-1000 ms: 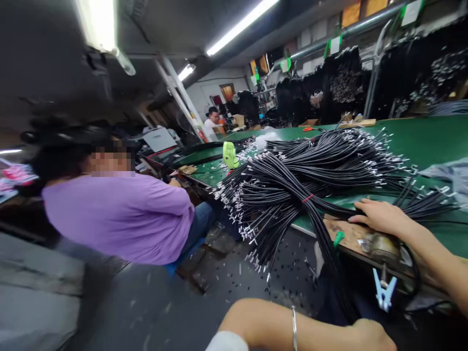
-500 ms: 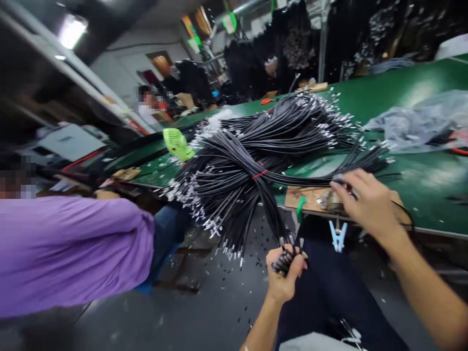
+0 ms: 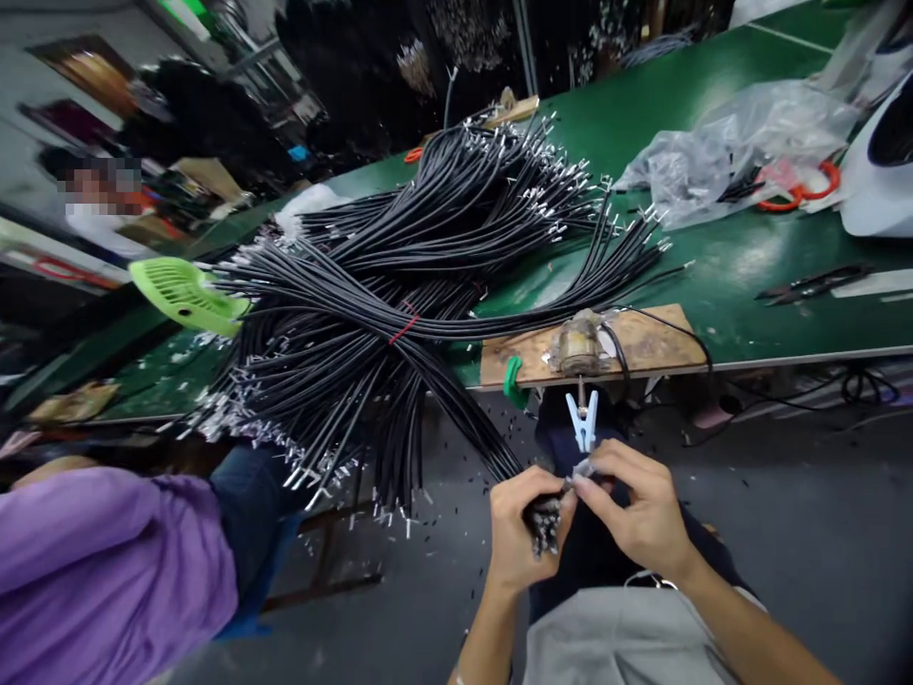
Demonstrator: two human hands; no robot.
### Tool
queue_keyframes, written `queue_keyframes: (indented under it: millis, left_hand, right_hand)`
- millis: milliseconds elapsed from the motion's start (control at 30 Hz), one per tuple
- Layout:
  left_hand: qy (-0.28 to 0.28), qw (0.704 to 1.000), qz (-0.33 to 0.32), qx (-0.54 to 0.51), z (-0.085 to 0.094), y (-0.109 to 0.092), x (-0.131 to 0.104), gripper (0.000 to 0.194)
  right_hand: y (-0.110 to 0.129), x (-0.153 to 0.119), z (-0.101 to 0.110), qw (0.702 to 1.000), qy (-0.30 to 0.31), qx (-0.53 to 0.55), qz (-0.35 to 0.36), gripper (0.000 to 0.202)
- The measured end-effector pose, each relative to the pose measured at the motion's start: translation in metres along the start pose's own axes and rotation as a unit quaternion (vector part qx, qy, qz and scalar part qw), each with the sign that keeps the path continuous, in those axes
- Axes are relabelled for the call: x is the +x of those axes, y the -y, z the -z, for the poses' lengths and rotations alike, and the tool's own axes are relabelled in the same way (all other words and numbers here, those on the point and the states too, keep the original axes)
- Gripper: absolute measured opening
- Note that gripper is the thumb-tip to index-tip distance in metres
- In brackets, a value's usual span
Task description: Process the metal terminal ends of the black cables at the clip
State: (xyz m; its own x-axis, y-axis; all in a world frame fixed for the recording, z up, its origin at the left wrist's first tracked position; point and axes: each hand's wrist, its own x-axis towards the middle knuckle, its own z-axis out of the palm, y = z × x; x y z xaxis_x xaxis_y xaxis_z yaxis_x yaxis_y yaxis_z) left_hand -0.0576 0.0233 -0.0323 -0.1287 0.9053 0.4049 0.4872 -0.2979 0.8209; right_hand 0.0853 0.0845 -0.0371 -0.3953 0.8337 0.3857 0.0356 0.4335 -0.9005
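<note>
My left hand (image 3: 526, 528) is closed round a bundle of black cables (image 3: 492, 447), whose stripped, silvery ends poke out below the thumb. Beside it, my right hand (image 3: 638, 504) pinches a small greyish cable end (image 3: 583, 469) at the top of that bundle. Just above my fingers, a light blue clip (image 3: 583, 423) with spread legs sits on the shaft of a small motor (image 3: 576, 344). The motor is fixed to a wooden board (image 3: 656, 335) at the table edge. A red tie (image 3: 405, 328) binds the held cables midway, and their other ends fan out across the table.
A large heap of black cables (image 3: 442, 219) covers the green table (image 3: 748, 276). A lime-green fan (image 3: 185, 293) stands left of it. To the right are a plastic bag (image 3: 720, 152), orange-handled scissors (image 3: 799, 190) and cutters (image 3: 813, 283). A co-worker's purple sleeve (image 3: 114, 561) is close at left.
My right hand has come down from beside the motor to my left hand and now pinches a cable end. The left hand keeps its bundle. The view has swung right.
</note>
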Motion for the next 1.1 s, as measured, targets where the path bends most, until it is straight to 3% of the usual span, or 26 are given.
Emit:
queue_keyframes:
  millis: [100, 200, 267, 400, 533, 600, 667, 733, 833, 900, 1033, 1100]
  left_hand:
    - [0.023, 1.000, 0.013, 0.017, -0.001, 0.001, -0.002, 0.010]
    - [0.029, 0.998, 0.031, 0.052, -0.001, 0.000, -0.002, 0.018]
    - [0.011, 0.997, 0.044, 0.068, -0.002, 0.000, -0.001, 0.022]
    - [-0.044, 0.998, 0.026, 0.047, -0.006, 0.000, 0.000, 0.016]
    - [-0.052, 0.998, 0.009, 0.039, -0.009, -0.001, 0.002, 0.007]
    - [-0.048, 0.998, 0.000, 0.050, -0.009, -0.003, 0.003, 0.005]
    - [-0.035, 0.997, 0.003, 0.063, -0.008, -0.005, 0.004, 0.008]
    - [-0.019, 0.997, 0.009, 0.071, -0.007, -0.005, 0.004, 0.009]
    - [-0.006, 0.997, 0.006, 0.074, -0.007, -0.002, 0.002, 0.009]
    - [0.014, 0.997, 0.004, 0.074, -0.007, 0.001, 0.000, 0.008]
    - [0.062, 0.996, 0.013, 0.068, -0.007, 0.005, -0.005, 0.007]
    - [0.058, 0.996, 0.020, 0.058, -0.006, 0.004, -0.005, 0.011]
  right_hand:
    - [-0.003, -0.002, -0.003, 0.999, 0.000, -0.042, 0.013, 0.012]
    - [-0.007, -0.005, -0.012, 0.986, -0.067, -0.132, 0.078, 0.018]
    - [-0.009, -0.008, -0.018, 0.983, -0.108, -0.117, 0.088, 0.014]
    - [-0.012, -0.013, -0.028, 0.985, -0.105, 0.128, -0.039, 0.015]
    - [-0.017, -0.010, -0.029, 0.906, -0.059, 0.367, -0.204, 0.022]
    - [-0.020, -0.006, -0.026, 0.869, -0.019, 0.420, -0.259, 0.024]
    - [-0.022, -0.004, -0.021, 0.857, -0.010, 0.433, -0.278, 0.024]
    - [-0.022, -0.005, -0.015, 0.869, -0.009, 0.424, -0.256, 0.022]
    - [-0.018, -0.006, -0.007, 0.921, -0.017, 0.326, -0.214, 0.035]
    - [-0.015, -0.004, -0.003, 0.949, -0.044, 0.233, -0.209, 0.024]
    - [-0.016, 0.005, 0.003, 0.962, -0.036, 0.148, -0.227, 0.013]
    - [-0.020, 0.006, 0.006, 0.956, -0.012, 0.188, -0.223, 0.019]
